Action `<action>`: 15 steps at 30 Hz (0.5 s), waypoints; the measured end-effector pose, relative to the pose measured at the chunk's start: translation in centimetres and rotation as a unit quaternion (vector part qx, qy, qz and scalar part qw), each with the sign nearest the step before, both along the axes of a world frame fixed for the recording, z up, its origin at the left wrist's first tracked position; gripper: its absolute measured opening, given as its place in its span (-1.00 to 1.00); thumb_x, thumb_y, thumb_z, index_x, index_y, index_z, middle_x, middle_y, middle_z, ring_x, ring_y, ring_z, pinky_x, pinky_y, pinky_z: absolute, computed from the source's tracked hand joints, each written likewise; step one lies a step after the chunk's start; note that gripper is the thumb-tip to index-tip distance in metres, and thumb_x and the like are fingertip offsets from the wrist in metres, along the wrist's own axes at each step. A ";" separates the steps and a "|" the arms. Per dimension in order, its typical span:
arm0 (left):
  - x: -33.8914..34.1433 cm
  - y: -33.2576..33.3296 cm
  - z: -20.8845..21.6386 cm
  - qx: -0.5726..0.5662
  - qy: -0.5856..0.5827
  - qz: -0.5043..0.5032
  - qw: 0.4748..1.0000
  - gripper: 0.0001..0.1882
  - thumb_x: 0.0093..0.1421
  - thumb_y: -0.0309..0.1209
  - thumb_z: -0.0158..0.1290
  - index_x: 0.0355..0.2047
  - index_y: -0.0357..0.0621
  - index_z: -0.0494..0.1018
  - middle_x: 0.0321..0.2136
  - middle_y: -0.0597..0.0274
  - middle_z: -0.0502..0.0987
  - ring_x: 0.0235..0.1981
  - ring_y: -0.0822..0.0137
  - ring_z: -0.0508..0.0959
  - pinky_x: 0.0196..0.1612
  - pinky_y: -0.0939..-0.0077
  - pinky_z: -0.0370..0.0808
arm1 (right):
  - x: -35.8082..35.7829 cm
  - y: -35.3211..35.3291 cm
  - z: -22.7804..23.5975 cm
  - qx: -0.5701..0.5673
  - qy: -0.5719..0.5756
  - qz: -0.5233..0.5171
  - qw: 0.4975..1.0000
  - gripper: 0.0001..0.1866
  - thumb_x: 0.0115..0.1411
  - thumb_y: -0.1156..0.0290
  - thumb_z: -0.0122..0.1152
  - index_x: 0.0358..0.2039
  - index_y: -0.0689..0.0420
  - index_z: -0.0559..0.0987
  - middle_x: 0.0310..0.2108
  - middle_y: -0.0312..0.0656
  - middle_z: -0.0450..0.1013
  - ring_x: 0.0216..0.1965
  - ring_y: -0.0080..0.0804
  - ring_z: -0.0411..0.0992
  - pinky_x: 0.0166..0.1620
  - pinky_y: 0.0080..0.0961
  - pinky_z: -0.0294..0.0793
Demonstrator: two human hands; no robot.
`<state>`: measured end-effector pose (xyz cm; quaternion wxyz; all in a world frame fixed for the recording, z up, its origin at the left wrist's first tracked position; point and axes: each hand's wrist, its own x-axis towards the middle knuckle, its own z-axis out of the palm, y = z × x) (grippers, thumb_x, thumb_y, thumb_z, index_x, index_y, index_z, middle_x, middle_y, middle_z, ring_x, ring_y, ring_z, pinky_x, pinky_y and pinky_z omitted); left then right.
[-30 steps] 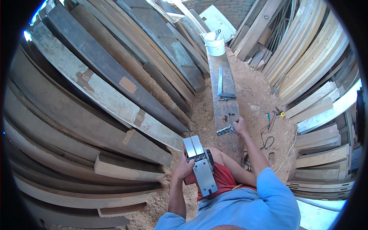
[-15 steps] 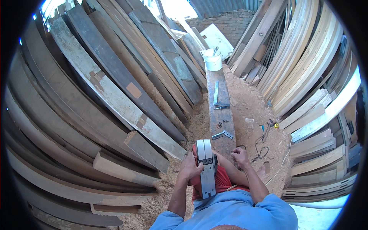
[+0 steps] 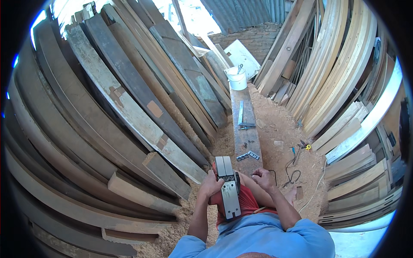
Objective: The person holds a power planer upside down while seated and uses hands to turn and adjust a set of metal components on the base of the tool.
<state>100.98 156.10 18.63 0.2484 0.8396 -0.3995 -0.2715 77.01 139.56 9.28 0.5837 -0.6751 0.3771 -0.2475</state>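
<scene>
The power planer (image 3: 230, 195) is at my lap, over my red shorts (image 3: 247, 200), its pale metal sole turned up toward me and the dark cutter section lying between the two plates. My left hand (image 3: 211, 185) has it by the side: the fingers are closed around the body, thumb near the cutter section. My right hand (image 3: 263, 179) is apart from it, above my right leg; its fingers are drawn inward, but how tightly, and whether they have hold of anything, I can't tell.

Just beyond, on the narrow wooden counter (image 3: 254, 136), two small metal pieces (image 3: 254, 155) lie near some small dark bits (image 3: 248, 142). Farther along are a metal square (image 3: 240, 112) and, at the far end, a white bucket (image 3: 236, 81). To the right, a dark cable (image 3: 294, 174) loops on the shaving-strewn floor (image 3: 275, 120). Boards (image 3: 142, 118) lean on both sides of me.
</scene>
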 end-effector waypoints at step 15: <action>2.0 -0.2 -3.8 -0.124 0.052 -0.047 0.990 -0.47 0.15 -0.37 0.02 0.10 -0.43 0.37 -0.04 -0.21 0.55 0.05 -0.04 0.55 0.17 0.20 0.44 | 1.7 2.3 6.7 -0.057 -0.013 0.068 0.996 -0.79 0.27 0.41 0.23 -0.16 0.25 0.66 -0.33 -0.06 0.62 -0.26 -0.29 0.59 -0.11 -0.35 0.56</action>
